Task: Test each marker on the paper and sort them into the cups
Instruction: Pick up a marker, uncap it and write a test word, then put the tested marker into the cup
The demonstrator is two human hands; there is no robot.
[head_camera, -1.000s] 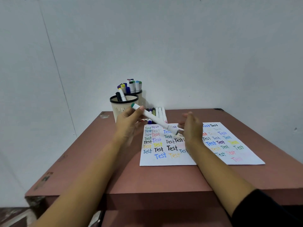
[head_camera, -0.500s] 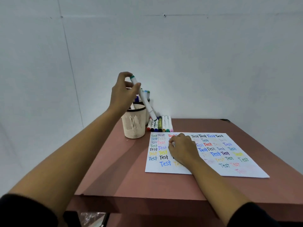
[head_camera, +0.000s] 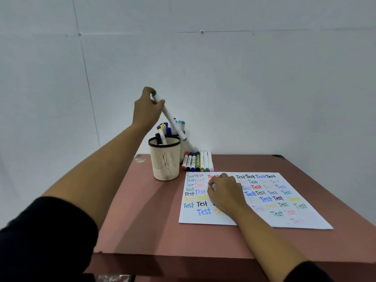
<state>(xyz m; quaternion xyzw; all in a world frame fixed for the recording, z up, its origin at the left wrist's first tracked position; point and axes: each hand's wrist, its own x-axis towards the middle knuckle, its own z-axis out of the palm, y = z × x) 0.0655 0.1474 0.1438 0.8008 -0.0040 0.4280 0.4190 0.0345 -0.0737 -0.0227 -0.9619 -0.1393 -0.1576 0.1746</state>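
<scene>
My left hand (head_camera: 146, 110) is raised above the cups and grips the top of a white marker with green ends (head_camera: 173, 123). The marker slants down to the right, its lower end over the rear cup (head_camera: 182, 153), which is mostly hidden. The front cream mesh cup (head_camera: 164, 161) holds several markers. My right hand (head_camera: 225, 194) rests on the white paper (head_camera: 203, 219) with its fingers curled under; I see nothing plainly held in it. The paper is covered with "Test" in many colours. Several markers (head_camera: 197, 161) lie in a row behind the paper.
The brown table (head_camera: 146, 220) stands in a corner of pale walls. Both cups stand at its back left, and the paper covers the right half. The front edge runs close to me.
My left hand lifted the marker from over the paper up and back above the cups. My right hand let go of its end and settled on the paper.
</scene>
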